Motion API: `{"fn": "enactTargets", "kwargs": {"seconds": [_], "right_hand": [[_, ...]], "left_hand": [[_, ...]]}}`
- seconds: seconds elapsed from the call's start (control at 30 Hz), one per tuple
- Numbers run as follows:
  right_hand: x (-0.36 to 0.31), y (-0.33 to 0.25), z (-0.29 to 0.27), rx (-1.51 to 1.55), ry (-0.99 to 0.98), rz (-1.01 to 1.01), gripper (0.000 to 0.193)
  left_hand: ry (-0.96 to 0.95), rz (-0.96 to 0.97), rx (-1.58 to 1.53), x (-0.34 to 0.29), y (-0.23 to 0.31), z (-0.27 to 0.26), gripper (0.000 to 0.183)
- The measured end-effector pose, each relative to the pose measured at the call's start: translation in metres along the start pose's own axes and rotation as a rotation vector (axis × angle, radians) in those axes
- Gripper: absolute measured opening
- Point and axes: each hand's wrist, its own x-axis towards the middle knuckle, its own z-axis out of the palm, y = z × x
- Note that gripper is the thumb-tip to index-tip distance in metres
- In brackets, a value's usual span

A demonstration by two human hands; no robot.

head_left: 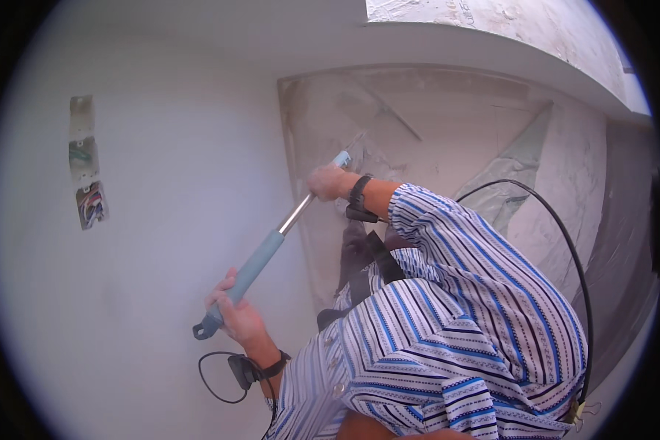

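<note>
Both my hands grip one telescopic pole, which slants across the view beside the white wall. It has a light blue sleeve (258,265), a bare metal tube (296,214) and a blue collar (342,157) at its far end. My left hand (235,308) is wrapped round the sleeve near the butt, where a dark blue hanging loop (204,329) sticks out. Farther along, my right hand (328,182) is closed round the tube just short of the collar. Beyond the collar a thin rod shows faintly; what it carries is unclear.
Open wall boxes (92,205) with loose wires are set in the white wall (169,169) at left. Crumpled plastic sheeting (517,172) covers part of the dusty floor. A black cable (565,231) arches past my right side. A thin strip (402,119) lies far ahead.
</note>
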Motion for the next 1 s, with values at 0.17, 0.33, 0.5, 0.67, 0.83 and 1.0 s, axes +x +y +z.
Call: {"fn": "enactTargets", "kwargs": {"seconds": [0.17,0.33,0.5,0.67,0.83,1.0], "right_hand": [[0.017,0.050,0.016,-0.023,0.086,-0.077,0.015],[0.016,0.062,0.001,-0.074,-0.008,-0.022,0.017],[0.022,0.014,-0.012,-0.150,-0.050,-0.102,0.017],[0.022,-0.009,-0.035,-0.186,-0.068,-0.183,0.016],[0.024,0.057,-0.075,-0.288,-0.067,-0.208,0.016],[0.027,0.108,-0.088,-0.277,0.042,-0.115,0.018]], "left_hand": [[-0.015,0.007,0.030,0.005,-0.036,0.021,0.023],[-0.057,-0.043,-0.028,0.003,-0.038,0.035,0.017],[0.034,-0.043,-0.006,-0.013,-0.012,0.010,0.022],[-0.198,0.255,0.219,-0.029,0.026,0.009,0.019],[-0.346,0.286,0.354,-0.014,-0.009,0.056,0.021],[-0.353,0.281,0.301,0.010,-0.013,0.104,0.014]]}}
